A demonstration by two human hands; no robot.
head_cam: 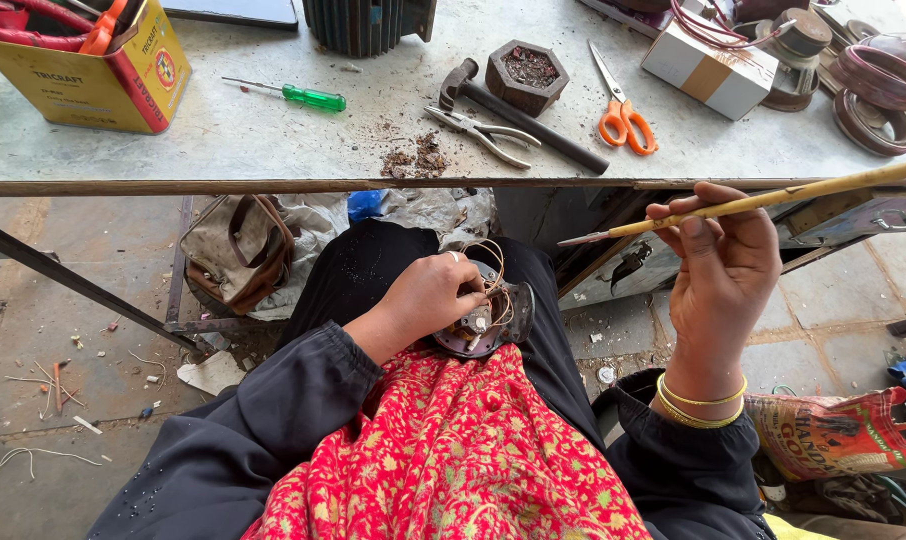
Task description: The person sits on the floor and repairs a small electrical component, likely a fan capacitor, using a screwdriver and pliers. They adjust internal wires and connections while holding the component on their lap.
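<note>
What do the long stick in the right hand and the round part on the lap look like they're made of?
The stick looks like pale yellowish wood or bamboo, matt, tapering to a darker point. The round part under the left hand looks like dull grey metal, with thin, shiny, copper-coloured wire looping out of it.

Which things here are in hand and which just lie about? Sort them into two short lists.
In hand:
- left hand on the round metal motor part with copper wires in the lap
- right hand holding a thin bamboo stick

Lying about on the workbench:
- green screwdriver
- pliers
- hammer
- orange scissors
- yellow tin
</note>
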